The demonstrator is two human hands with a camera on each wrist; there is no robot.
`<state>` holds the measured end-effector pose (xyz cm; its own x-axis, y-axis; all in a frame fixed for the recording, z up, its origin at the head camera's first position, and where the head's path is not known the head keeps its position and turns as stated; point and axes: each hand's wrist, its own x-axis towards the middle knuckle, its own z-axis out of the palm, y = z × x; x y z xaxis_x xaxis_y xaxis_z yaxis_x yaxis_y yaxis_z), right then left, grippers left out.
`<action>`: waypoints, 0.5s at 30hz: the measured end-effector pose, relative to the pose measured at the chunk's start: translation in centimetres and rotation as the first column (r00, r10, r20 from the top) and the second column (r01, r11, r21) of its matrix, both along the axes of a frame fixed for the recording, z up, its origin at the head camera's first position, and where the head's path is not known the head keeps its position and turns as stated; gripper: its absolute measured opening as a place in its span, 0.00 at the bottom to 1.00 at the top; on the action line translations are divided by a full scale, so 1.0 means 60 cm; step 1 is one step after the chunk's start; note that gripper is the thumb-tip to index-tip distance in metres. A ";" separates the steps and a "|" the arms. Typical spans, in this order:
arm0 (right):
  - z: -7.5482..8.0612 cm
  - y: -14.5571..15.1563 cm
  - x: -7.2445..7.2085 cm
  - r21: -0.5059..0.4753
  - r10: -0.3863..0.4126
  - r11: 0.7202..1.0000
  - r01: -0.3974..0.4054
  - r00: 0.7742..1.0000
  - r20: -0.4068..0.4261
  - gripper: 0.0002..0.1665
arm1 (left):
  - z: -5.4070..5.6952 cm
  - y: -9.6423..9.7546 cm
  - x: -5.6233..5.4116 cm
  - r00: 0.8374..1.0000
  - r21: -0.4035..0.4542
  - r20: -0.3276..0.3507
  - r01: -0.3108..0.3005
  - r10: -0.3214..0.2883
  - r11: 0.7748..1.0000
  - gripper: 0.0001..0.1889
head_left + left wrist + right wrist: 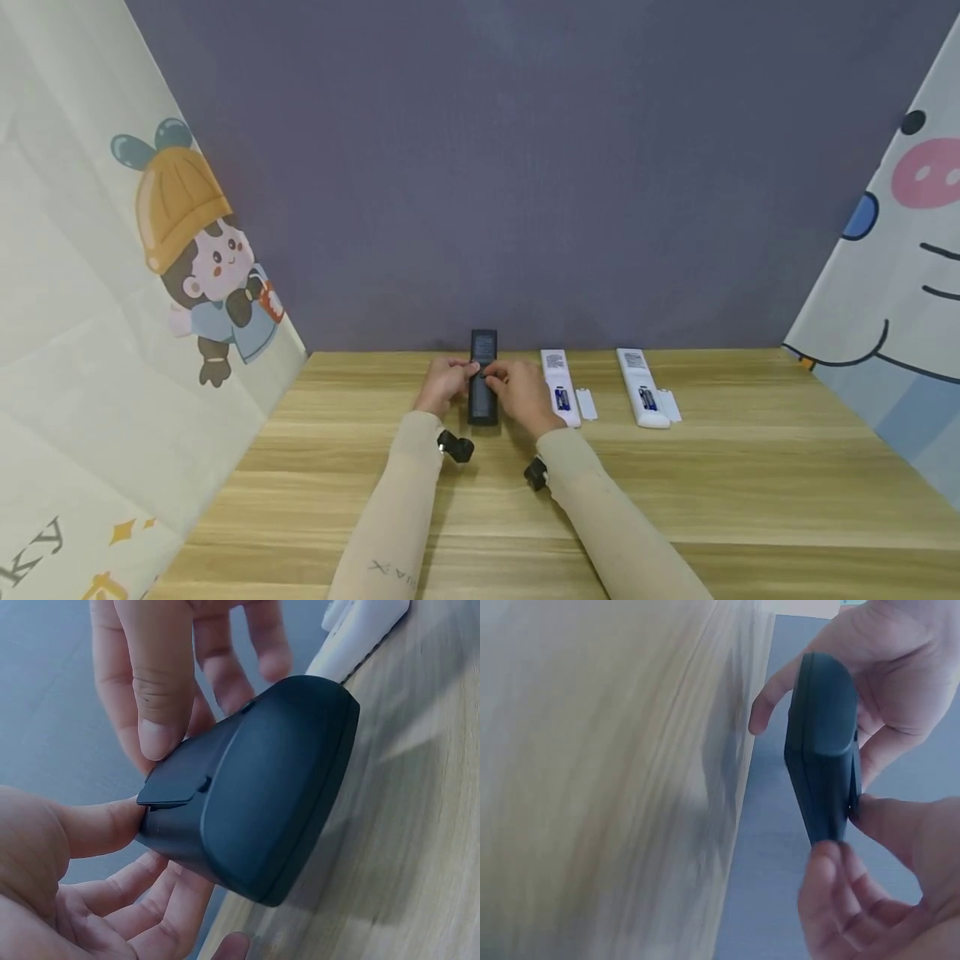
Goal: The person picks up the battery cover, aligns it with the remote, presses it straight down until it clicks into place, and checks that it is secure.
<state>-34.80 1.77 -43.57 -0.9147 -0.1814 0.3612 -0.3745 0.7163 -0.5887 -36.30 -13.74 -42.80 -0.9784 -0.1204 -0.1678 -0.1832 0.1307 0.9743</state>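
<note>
A black remote control (483, 408) is held up off the wooden table, back face up, its rounded end toward me. My left hand (444, 385) grips its left side, thumb on the edge and fingers curled below, as the left wrist view shows. From the right, my right hand (522, 392) pinches at the battery cover (174, 780), thumb on it. The cover stands slightly raised, with a thin gap at its edge near my left thumb (105, 827). In the right wrist view, the raised cover's edge shows beside my right thumb (889, 821). The battery compartment is hidden.
Right of my hands lies a white remote control (555, 363) with batteries showing and its loose cover (587, 404) beside it. Farther right lies another white remote (634, 367), also uncovered, by its cover (670, 406). A grey-blue wall (480, 183) rises behind the table (337, 475).
</note>
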 end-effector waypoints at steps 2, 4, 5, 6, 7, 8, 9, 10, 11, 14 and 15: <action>-0.002 -0.002 -0.002 -0.050 0.007 0.999 -0.006 1.000 0.018 0.06 | 0.001 -0.001 0.000 1.000 0.006 0.001 -0.001 0.001 1.000 0.19; -0.003 -0.004 -0.003 -0.090 0.008 0.996 -0.005 0.999 0.038 0.05 | 0.002 -0.001 0.000 1.000 0.012 0.001 -0.005 0.005 1.000 0.19; -0.003 -0.004 -0.002 -0.108 0.009 0.994 -0.003 0.999 0.051 0.04 | 0.003 -0.002 0.000 1.000 0.018 0.002 -0.006 0.006 1.000 0.19; -0.004 -0.005 -0.002 -0.128 0.010 0.992 -0.002 0.998 0.063 0.03 | 0.003 -0.002 0.000 1.000 0.023 0.000 -0.009 0.009 1.000 0.19; -0.004 -0.005 -0.002 -0.147 0.012 0.989 -0.001 0.997 0.077 0.03 | 0.003 -0.001 0.000 1.000 0.028 -0.003 -0.012 0.012 1.000 0.18; -0.004 -0.006 -0.001 -0.161 0.013 0.987 0.001 0.996 0.088 0.02 | 0.003 -0.001 -0.001 1.000 0.034 -0.005 -0.014 0.015 0.999 0.18; -0.003 -0.006 0.000 -0.172 0.015 0.985 0.003 0.995 0.100 0.02 | 0.004 0.000 0.000 1.000 0.041 -0.008 -0.017 0.018 0.999 0.18; -0.003 -0.006 0.001 -0.182 0.018 0.983 0.002 0.994 0.107 0.02 | 0.004 0.000 0.000 1.000 0.047 -0.011 -0.019 0.019 0.999 0.18; -0.003 -0.006 0.001 -0.190 0.020 0.982 0.002 0.993 0.114 0.03 | 0.004 0.000 0.000 1.000 0.051 -0.013 -0.020 0.021 0.998 0.18; -0.004 -0.006 0.001 -0.202 0.022 0.979 0.004 0.992 0.124 0.03 | 0.003 0.001 0.000 1.000 0.055 -0.017 -0.018 0.019 0.998 0.17; -0.005 -0.006 0.001 -0.213 0.027 0.977 0.001 0.991 0.132 0.02 | 0.003 0.000 0.001 1.000 0.053 -0.014 -0.017 0.017 0.998 0.17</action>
<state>-34.76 1.42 -43.88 -0.9552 -0.1259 0.2677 -0.2908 0.5656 -0.7717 -36.26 -13.74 -42.61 -0.9787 -0.1283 -0.1604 -0.1710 0.0760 0.9823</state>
